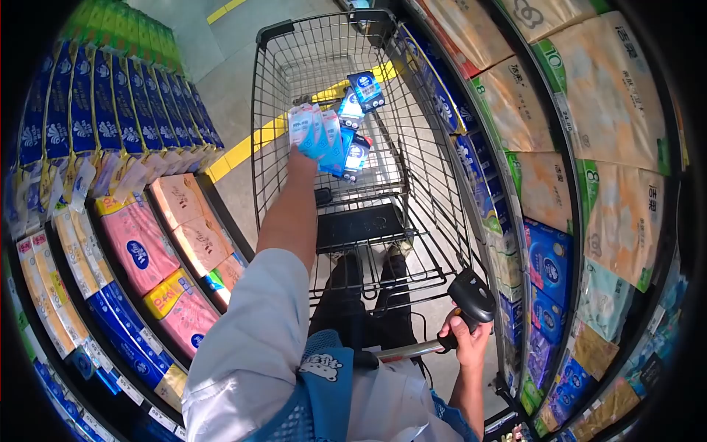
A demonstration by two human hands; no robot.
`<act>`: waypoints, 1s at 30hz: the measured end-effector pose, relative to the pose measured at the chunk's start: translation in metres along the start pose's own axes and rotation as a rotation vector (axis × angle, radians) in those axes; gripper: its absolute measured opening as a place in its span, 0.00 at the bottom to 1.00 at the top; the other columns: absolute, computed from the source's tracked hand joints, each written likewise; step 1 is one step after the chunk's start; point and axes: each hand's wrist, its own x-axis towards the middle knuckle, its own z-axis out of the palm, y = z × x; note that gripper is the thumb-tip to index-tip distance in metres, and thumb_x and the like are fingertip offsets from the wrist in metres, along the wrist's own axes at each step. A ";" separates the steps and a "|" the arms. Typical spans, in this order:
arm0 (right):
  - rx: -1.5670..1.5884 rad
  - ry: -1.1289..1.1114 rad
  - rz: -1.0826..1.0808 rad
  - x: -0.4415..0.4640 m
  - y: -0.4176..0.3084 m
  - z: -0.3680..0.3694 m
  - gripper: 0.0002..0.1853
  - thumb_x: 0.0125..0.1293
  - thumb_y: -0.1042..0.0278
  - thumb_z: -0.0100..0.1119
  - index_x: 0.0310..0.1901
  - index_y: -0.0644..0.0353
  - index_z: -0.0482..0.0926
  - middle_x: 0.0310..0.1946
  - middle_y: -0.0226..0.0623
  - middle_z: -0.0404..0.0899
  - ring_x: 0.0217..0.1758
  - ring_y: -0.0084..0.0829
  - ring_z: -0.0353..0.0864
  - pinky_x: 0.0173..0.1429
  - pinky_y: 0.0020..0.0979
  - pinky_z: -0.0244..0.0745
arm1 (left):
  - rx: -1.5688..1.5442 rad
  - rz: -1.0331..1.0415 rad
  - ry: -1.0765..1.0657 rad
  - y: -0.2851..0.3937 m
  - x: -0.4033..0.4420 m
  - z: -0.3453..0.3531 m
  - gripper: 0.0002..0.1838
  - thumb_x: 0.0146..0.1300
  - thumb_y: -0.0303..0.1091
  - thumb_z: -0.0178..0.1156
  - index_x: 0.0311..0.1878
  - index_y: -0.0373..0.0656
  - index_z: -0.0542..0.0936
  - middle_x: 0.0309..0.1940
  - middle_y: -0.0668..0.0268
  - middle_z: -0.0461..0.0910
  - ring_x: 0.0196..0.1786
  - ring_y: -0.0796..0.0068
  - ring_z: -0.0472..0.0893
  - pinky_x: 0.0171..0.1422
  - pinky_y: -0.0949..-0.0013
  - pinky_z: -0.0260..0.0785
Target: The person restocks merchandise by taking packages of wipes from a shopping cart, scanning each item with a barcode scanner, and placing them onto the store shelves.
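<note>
— Shelves (129, 389) are lining both sides of a store aisle. Tall blue packs (103, 99) are standing upper left, pink packs (143, 254) are sitting below, beige-orange packs (622, 202) are filling the right side. Gray floor (224, 51) is showing too, with a yellow stripe (236, 160) crossing it.

— Fine. Middle?

— Wire shopping cart (381, 26) is taking up the centre, its black panel (361, 227) lying near the person's end.

— Left hand, quick.

— Left hand (295, 152) is reaching over the cart, meeting light-blue packs (331, 138). Those are fanning out side by side, tilted, around the upper middle of the view.

— Left fingers?

— Packs are hiding them. Cannot tell if they're grasping or only touching.

— Neighbours?

— Darker blue packs (366, 88) are sitting in the cart, just right of the light-blue ones, partly overlapping them in view.

— Right hand?

— Right hand (470, 346) is grasping a black scanner (473, 296), fingers curling around its grip, just beside the cart's handlebar (412, 350).

— Clothing?

— Person is wearing pale short sleeves and a blue mesh vest (335, 404) with a white bear emblem; dark trouser legs are showing below.
</note>
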 end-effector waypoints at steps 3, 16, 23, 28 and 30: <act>0.013 0.015 -0.012 -0.003 -0.002 0.003 0.18 0.72 0.70 0.66 0.57 0.69 0.74 0.28 0.38 0.80 0.27 0.27 0.82 0.33 0.28 0.79 | -1.133 -0.357 -0.113 0.006 0.020 0.005 0.29 0.75 0.51 0.55 0.72 0.43 0.71 0.65 0.61 0.81 0.67 0.59 0.79 0.72 0.60 0.72; -0.032 0.061 -0.003 -0.017 0.009 -0.005 0.15 0.72 0.68 0.66 0.53 0.69 0.76 0.28 0.37 0.80 0.27 0.26 0.82 0.33 0.28 0.80 | -0.663 -0.219 0.083 0.039 -0.019 0.045 0.26 0.74 0.43 0.58 0.65 0.32 0.75 0.57 0.49 0.83 0.56 0.54 0.84 0.54 0.56 0.80; -0.004 0.098 -0.003 -0.023 0.008 -0.009 0.15 0.72 0.68 0.66 0.53 0.69 0.76 0.28 0.37 0.80 0.27 0.26 0.82 0.33 0.28 0.80 | -0.852 -0.466 -0.010 0.052 -0.010 0.041 0.29 0.65 0.38 0.68 0.62 0.25 0.76 0.58 0.43 0.82 0.58 0.49 0.84 0.56 0.51 0.80; 0.017 0.112 -0.020 -0.026 0.010 -0.004 0.16 0.72 0.69 0.66 0.55 0.70 0.76 0.27 0.37 0.80 0.27 0.27 0.82 0.34 0.28 0.80 | -0.435 -0.238 0.320 0.088 -0.034 0.024 0.32 0.63 0.35 0.66 0.70 0.34 0.71 0.63 0.43 0.77 0.65 0.47 0.79 0.67 0.48 0.74; 0.022 0.119 -0.025 -0.028 0.012 -0.007 0.17 0.72 0.69 0.66 0.56 0.70 0.75 0.27 0.37 0.80 0.27 0.26 0.81 0.33 0.28 0.79 | -0.276 -0.243 0.282 0.114 -0.041 0.015 0.35 0.62 0.36 0.67 0.71 0.37 0.69 0.66 0.46 0.72 0.69 0.47 0.74 0.69 0.44 0.71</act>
